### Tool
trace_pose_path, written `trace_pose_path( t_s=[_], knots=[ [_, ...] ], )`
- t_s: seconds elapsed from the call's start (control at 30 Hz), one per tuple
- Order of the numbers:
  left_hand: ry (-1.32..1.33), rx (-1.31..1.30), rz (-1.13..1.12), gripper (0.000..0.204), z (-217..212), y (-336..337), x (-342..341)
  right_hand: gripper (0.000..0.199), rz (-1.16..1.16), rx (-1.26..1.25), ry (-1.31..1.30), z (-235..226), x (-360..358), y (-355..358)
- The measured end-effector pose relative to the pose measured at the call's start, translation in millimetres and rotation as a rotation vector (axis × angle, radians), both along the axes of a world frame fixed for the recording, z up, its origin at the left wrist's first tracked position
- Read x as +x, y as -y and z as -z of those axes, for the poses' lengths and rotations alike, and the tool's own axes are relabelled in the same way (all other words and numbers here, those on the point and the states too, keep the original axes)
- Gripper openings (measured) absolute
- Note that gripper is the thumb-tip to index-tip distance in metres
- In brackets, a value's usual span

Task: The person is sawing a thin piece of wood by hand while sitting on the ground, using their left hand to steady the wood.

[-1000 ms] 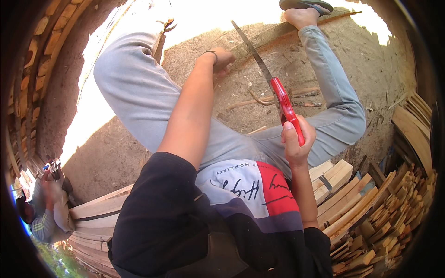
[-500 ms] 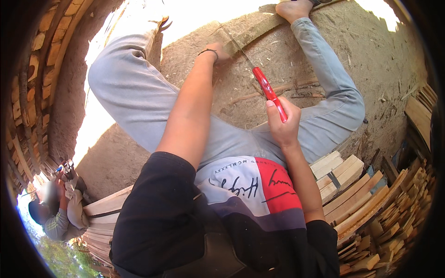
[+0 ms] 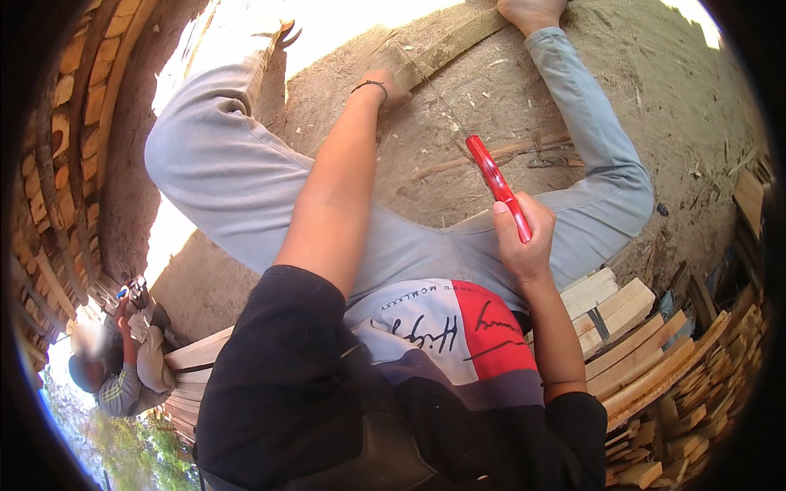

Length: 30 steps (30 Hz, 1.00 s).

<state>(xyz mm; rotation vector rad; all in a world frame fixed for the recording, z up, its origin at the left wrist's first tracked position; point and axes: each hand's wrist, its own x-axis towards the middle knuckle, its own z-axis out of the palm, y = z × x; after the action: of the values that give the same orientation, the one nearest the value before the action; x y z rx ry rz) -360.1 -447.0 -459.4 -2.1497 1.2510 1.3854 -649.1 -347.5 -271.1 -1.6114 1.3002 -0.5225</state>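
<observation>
My right hand [image 3: 524, 237] is wrapped round the red handle of a saw [image 3: 494, 178], thumb along its top. Its thin blade, seen nearly edge-on, runs forward and left across a long wooden board [image 3: 463, 45] on the ground. My left hand [image 3: 393, 88] grips the board near its left end, just left of the blade; its fingertips are partly hidden and slightly blurred. At the board's far right end, my bare foot [image 3: 532, 12] presses against it.
Sandy ground [image 3: 622, 98] holds scattered chips and a thin stick [image 3: 499, 155]. Sawn planks [image 3: 618, 315] are stacked at my right, and more timber [image 3: 201, 353] lies behind me at left. Another person [image 3: 123, 385] sits at far left. A stacked-wood wall [image 3: 61, 155] rises at left.
My right hand and the saw handle have drawn back toward me and to the right, pulling the blade along. My left hand stays on the board.
</observation>
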Motion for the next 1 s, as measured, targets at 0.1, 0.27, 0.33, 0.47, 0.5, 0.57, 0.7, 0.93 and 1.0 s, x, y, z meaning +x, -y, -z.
trace_pose_path(
  t_s=[0.1,0.27,0.33,0.47,0.5,0.57,0.7,0.93,1.0],
  knots=[
    [0.019,-0.026,-0.046,0.047,0.7,-4.1,1.3,0.029,0.014,0.035,0.027,-4.9,2.4,1.9],
    [0.073,-0.109,-0.078,0.046,2.6,0.3,1.8,0.028,0.053,0.05,0.059,3.8,22.6,11.3],
    [0.118,-0.127,-0.093,0.047,-1.7,-2.9,1.3,0.028,0.047,0.057,0.05,-9.8,9.1,1.0],
    [0.121,-0.108,-0.07,0.047,0.2,-6.2,1.1,0.028,0.051,0.067,0.063,-19.4,-3.7,-7.3],
    [0.094,-0.103,-0.067,0.047,2.3,-3.8,4.8,0.027,0.042,0.074,0.074,-16.6,-3.1,-2.7],
    [0.064,-0.1,-0.054,0.047,1.7,-1.3,2.6,0.027,0.066,0.081,0.065,-12.2,1.8,2.3],
    [0.086,-0.113,-0.012,0.044,-5.3,-1.4,-4.2,0.027,0.022,0.019,0.038,-8.5,0.2,-1.3],
    [0.082,-0.074,-0.008,0.046,-1.9,-1.3,2.7,0.029,0.028,0.087,0.052,-31.7,-20.2,-17.8],
    [0.088,-0.098,-0.043,0.047,0.5,-1.2,0.1,0.029,0.028,0.085,0.047,-20.1,-9.7,-8.7]
  ],
)
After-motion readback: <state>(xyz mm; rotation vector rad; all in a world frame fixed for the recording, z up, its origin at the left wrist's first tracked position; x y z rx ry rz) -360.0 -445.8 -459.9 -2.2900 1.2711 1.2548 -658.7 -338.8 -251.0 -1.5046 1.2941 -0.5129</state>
